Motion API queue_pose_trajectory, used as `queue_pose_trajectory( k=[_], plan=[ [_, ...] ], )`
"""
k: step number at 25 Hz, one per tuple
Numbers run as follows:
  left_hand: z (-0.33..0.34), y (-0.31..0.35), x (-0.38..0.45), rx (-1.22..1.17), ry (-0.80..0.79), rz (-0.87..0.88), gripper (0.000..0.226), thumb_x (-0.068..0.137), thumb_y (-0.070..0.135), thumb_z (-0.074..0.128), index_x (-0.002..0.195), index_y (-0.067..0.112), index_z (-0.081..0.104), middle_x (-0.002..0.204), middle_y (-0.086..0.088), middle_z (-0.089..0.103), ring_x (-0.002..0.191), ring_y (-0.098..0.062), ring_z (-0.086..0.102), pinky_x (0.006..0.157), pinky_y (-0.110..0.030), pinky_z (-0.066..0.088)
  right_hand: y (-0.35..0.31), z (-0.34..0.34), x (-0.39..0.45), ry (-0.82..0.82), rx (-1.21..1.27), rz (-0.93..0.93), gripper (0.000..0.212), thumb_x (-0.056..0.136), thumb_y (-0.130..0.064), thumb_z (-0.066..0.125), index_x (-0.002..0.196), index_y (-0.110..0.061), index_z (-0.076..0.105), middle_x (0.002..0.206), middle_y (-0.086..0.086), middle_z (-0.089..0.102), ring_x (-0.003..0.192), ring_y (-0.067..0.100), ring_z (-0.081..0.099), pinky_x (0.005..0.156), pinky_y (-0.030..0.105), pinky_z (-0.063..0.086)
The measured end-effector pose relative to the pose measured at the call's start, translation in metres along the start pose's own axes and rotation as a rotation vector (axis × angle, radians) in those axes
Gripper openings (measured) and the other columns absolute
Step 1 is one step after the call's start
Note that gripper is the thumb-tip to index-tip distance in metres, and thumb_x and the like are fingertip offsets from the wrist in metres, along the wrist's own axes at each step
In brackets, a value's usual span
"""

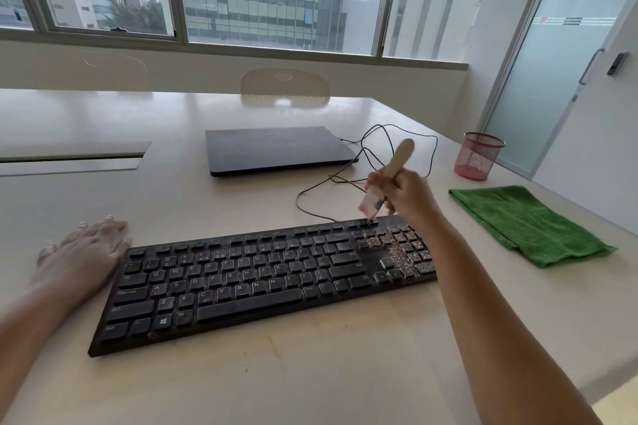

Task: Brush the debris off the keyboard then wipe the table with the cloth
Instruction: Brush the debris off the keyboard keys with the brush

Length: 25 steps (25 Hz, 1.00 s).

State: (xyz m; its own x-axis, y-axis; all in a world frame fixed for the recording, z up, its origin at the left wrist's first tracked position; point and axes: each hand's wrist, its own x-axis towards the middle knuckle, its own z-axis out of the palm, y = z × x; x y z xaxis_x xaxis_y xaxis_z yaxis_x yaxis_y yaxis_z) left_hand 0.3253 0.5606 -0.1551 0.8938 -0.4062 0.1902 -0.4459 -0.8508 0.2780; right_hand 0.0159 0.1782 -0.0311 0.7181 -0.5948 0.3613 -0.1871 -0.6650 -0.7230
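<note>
Daylight from a wide window falls on a pale table (pixel 310 373) with a closed laptop (pixel 276 152) at the far middle and a red mesh pen cup (pixel 478 155) at the far right. Nearer, a black keyboard (pixel 241 283) lies slightly askew, its cable (pixel 379 148) looping away toward the laptop. Gritty debris (pixel 397 252) sits thick over the number pad at the keyboard's right end; the letter keys look only lightly dusted.

At the keyboard's far right corner the right hand (pixel 404 193) has its fingers curled round the pale wooden handle of a small brush (pixel 386 176), bristles pointing down and touching or nearly touching the top row of keys; they are blurred, so contact is hard to judge. Beside the keyboard's left end, the left hand (pixel 86 245) lies flat on the table, fingers straight, holding nothing.

As a judgement, the brush is light and stiff in the handle with soft bristles, so a grip low on the handle, as now, gives control. Loose and fine, the grit will likely scatter or drop between keys if swept hard. Being light, the keyboard may slide; the flat hand could steady its left edge.

To the right of the keyboard, well apart from it, lies the folded green cloth (pixel 528 224), untouched. It looks soft and limp, best gathered by pinching a bunched fold.
</note>
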Motion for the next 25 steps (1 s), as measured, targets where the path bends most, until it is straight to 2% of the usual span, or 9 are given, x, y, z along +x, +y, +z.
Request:
queue_pose_trajectory(
  k=[3, 6, 10, 14, 16, 18, 20, 22, 25],
  plan=[
    [-0.005, 0.008, -0.007, 0.007, 0.013, 0.005, 0.045, 0.096, 0.044, 0.039, 0.137, 0.024, 0.043, 0.150, -0.003, 0.036, 0.138, -0.029, 0.032, 0.113, -0.053, 0.022, -0.008, 0.004, 0.000, -0.133, 0.055, 0.006, 0.024, 0.091, -0.024, 0.056, 0.096, -0.002, 0.064, 0.085, 0.005, 0.067, 0.054, -0.010, 0.061, 0.052, 0.007, 0.048],
    [-0.010, 0.018, -0.014, 0.030, 0.020, -0.015, 0.047, 0.097, 0.043, 0.036, 0.140, 0.025, 0.039, 0.153, 0.000, 0.030, 0.141, -0.027, 0.025, 0.115, -0.050, 0.017, -0.008, -0.002, 0.001, -0.103, 0.027, 0.002, 0.020, 0.090, -0.029, 0.057, 0.088, -0.011, 0.065, 0.075, -0.002, 0.066, 0.055, -0.006, 0.063, 0.059, 0.013, 0.052],
    [-0.014, 0.018, -0.014, 0.041, -0.016, -0.008, 0.048, 0.097, 0.044, 0.034, 0.141, 0.025, 0.037, 0.154, -0.001, 0.028, 0.142, -0.027, 0.024, 0.116, -0.051, 0.017, -0.013, 0.001, -0.001, -0.065, -0.086, -0.068, 0.021, 0.089, -0.036, 0.057, 0.086, -0.018, 0.067, 0.067, -0.016, 0.059, 0.048, -0.014, 0.055, 0.047, 0.005, 0.042],
    [-0.018, 0.024, -0.020, 0.028, -0.043, -0.032, 0.048, 0.098, 0.042, 0.034, 0.142, 0.024, 0.036, 0.155, -0.001, 0.026, 0.143, -0.027, 0.022, 0.116, -0.049, 0.015, -0.012, -0.006, 0.000, -0.042, -0.162, 0.014, 0.034, 0.087, -0.045, 0.054, 0.076, -0.015, 0.068, 0.071, -0.002, 0.066, 0.050, 0.002, 0.058, 0.052, 0.019, 0.046],
    [-0.022, 0.029, -0.023, 0.031, -0.048, -0.039, 0.049, 0.098, 0.042, 0.033, 0.143, 0.024, 0.034, 0.155, 0.000, 0.024, 0.143, -0.027, 0.021, 0.116, -0.049, 0.014, -0.015, -0.002, -0.001, -0.007, -0.112, -0.036, 0.031, 0.090, -0.037, 0.054, 0.091, -0.010, 0.069, 0.074, 0.001, 0.066, 0.045, 0.001, 0.058, 0.048, 0.016, 0.049],
    [-0.026, 0.032, -0.025, 0.038, -0.063, -0.042, 0.049, 0.098, 0.043, 0.033, 0.143, 0.024, 0.034, 0.155, 0.000, 0.025, 0.143, -0.027, 0.021, 0.116, -0.050, 0.015, -0.019, 0.007, -0.004, -0.076, -0.043, -0.046, 0.028, 0.092, -0.031, 0.054, 0.102, -0.007, 0.067, 0.071, 0.001, 0.064, 0.045, 0.001, 0.060, 0.049, 0.016, 0.053],
    [-0.031, 0.037, -0.029, 0.040, -0.080, -0.045, 0.048, 0.098, 0.042, 0.033, 0.142, 0.024, 0.035, 0.155, 0.000, 0.026, 0.142, -0.027, 0.022, 0.115, -0.051, 0.017, -0.021, 0.010, -0.006, -0.134, -0.054, 0.014, 0.028, 0.094, -0.030, 0.052, 0.094, -0.005, 0.066, 0.061, 0.001, 0.061, 0.041, 0.003, 0.058, 0.048, 0.021, 0.055],
    [-0.035, 0.047, -0.035, 0.047, -0.068, -0.058, 0.048, 0.098, 0.041, 0.032, 0.143, 0.024, 0.034, 0.154, 0.001, 0.026, 0.142, -0.026, 0.022, 0.115, -0.050, 0.017, -0.021, 0.007, -0.007, -0.097, -0.058, 0.059, 0.032, 0.096, -0.031, 0.050, 0.088, -0.004, 0.065, 0.055, 0.003, 0.059, 0.036, 0.002, 0.054, 0.045, 0.021, 0.053],
    [-0.043, 0.060, -0.044, 0.056, -0.051, -0.078, 0.048, 0.100, 0.040, 0.030, 0.144, 0.024, 0.031, 0.155, 0.002, 0.024, 0.143, -0.023, 0.020, 0.114, -0.049, 0.015, -0.025, 0.010, -0.008, -0.057, -0.030, 0.030, 0.026, 0.094, -0.033, 0.052, 0.092, -0.011, 0.064, 0.064, 0.007, 0.064, 0.041, 0.004, 0.059, 0.045, 0.019, 0.052]
  ],
)
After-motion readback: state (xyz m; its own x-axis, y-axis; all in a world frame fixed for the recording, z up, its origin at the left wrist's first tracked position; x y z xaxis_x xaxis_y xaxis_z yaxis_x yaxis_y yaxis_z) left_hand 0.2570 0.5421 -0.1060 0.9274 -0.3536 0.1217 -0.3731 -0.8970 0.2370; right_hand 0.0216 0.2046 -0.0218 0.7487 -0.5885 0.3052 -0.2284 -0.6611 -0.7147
